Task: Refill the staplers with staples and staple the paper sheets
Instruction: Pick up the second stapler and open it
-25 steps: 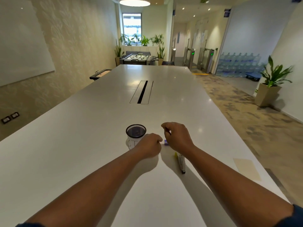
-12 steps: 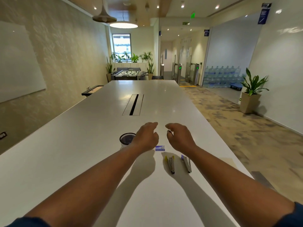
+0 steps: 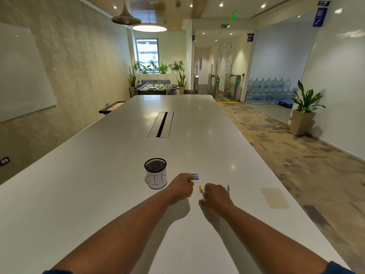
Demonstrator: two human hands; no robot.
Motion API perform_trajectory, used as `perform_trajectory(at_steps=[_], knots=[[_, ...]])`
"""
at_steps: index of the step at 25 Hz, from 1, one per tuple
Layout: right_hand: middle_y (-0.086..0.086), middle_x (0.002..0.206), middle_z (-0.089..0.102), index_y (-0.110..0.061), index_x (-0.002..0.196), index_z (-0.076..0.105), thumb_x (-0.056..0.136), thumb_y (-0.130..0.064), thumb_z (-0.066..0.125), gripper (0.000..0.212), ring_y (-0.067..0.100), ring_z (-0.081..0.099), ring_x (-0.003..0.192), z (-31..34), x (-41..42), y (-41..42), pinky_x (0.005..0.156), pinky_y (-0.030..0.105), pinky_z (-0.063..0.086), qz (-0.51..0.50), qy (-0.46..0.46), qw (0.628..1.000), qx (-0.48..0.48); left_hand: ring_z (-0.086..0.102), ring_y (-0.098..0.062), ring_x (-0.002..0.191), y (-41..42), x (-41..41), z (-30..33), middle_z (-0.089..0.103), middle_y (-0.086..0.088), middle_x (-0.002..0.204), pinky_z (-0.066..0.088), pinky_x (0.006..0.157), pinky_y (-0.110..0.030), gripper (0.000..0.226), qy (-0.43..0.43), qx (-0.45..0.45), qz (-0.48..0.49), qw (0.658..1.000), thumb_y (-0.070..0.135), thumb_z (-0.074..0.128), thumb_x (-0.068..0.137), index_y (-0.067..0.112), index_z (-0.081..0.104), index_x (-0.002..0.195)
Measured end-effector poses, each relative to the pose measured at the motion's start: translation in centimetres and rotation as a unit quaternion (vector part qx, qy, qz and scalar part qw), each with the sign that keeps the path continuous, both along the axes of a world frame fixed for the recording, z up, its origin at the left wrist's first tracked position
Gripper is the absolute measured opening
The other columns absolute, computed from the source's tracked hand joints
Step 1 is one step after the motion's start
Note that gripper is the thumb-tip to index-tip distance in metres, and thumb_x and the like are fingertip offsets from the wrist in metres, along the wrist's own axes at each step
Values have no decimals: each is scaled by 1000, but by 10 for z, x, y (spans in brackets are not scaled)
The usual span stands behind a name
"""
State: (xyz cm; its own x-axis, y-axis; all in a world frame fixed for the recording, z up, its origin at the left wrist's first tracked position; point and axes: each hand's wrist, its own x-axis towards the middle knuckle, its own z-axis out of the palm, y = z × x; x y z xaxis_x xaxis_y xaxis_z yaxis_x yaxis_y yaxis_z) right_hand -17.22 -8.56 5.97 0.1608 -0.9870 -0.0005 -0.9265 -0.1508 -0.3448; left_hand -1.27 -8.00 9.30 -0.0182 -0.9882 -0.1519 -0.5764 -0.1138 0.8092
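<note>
We judge the staple box (image 3: 195, 176) light, stiff and easily crushed, so we should pinch it by its short sides. It is small, white and blue, on the table (image 3: 98, 194) beside the mesh cup (image 3: 156, 173). Our left hand (image 3: 180, 187) touches its near end, grip hidden. Our right hand (image 3: 216, 196) curls over the yellow stapler (image 3: 200, 188); a purple stapler (image 3: 228, 188) peeks beside it.

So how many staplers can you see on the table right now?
2. A small yellow-tipped stapler shows at the left edge of the right hand, and a small purple-tipped stapler at its right edge. The hand covers most of both; more may be hidden.
</note>
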Motion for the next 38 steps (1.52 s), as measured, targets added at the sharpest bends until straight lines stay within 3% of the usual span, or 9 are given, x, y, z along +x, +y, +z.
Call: perform_trajectory(at_steps=[4,8,10,13,15,24,31,36,38], knots=[[1,80,62,-16,84,55,81,-13,61,7,27,60,86,-12,1,0,67,33,44,-21,-46,998,-28,59,-22,93,-3,-2,-21,59,-8,113,51,78,-32,47,52,44,9,998,-3,52,96,7,50,141],[0,97,71,-18,106,65,84,-17,69,22,20,66,95,-13,2,2,72,29,42,-81,-213,974,0,59,-28,100,-3,-6,-33,58,-17,115,46,81,-34,42,88,40,20,995,-7,47,95,8,52,134],[2,90,75,-17,111,65,84,-15,72,28,17,70,85,-15,0,3,76,30,50,-100,-369,922,57,63,-31,114,-4,-10,-35,60,-22,125,49,84,-35,52,142,39,48,988,-7,47,95,5,44,145],[10,75,70,-8,105,71,86,-6,63,20,19,62,68,-22,-1,5,69,34,52,-75,-538,829,133,57,-17,64,-3,-18,-34,61,-13,80,43,57,-27,46,286,29,94,953,-8,42,96,6,51,138],[16,74,63,-4,96,73,85,-7,59,18,23,57,67,-26,0,7,66,34,50,-37,-602,779,170,51,-16,59,-4,-19,-34,61,-13,79,44,55,-26,33,342,19,115,933,-6,42,99,9,64,118],[16,79,61,1,104,61,107,-23,46,29,18,52,57,-36,8,-7,52,31,42,-47,-668,719,184,58,-23,64,-16,-12,-51,65,-20,83,53,61,-31,11,417,9,77,905,7,61,99,0,68,103],[10,74,52,-18,122,62,96,-39,67,35,14,41,54,-37,11,-5,46,28,31,-13,-659,734,163,60,-11,65,-24,-12,-54,73,-2,82,49,60,-23,10,370,-42,79,925,28,78,84,19,75,83],[12,79,62,-14,109,65,108,-35,44,30,15,43,49,-44,16,-4,43,22,35,2,-653,747,123,55,-16,54,-23,-17,-69,64,-5,72,48,52,-27,23,413,-19,111,904,27,65,97,5,62,107],[15,78,61,-14,113,59,109,-36,41,29,16,42,50,-44,17,-3,43,23,36,8,-640,761,103,51,-16,49,-21,-18,-72,57,-8,62,45,51,-28,32,398,-6,76,914,36,60,99,5,59,91]])
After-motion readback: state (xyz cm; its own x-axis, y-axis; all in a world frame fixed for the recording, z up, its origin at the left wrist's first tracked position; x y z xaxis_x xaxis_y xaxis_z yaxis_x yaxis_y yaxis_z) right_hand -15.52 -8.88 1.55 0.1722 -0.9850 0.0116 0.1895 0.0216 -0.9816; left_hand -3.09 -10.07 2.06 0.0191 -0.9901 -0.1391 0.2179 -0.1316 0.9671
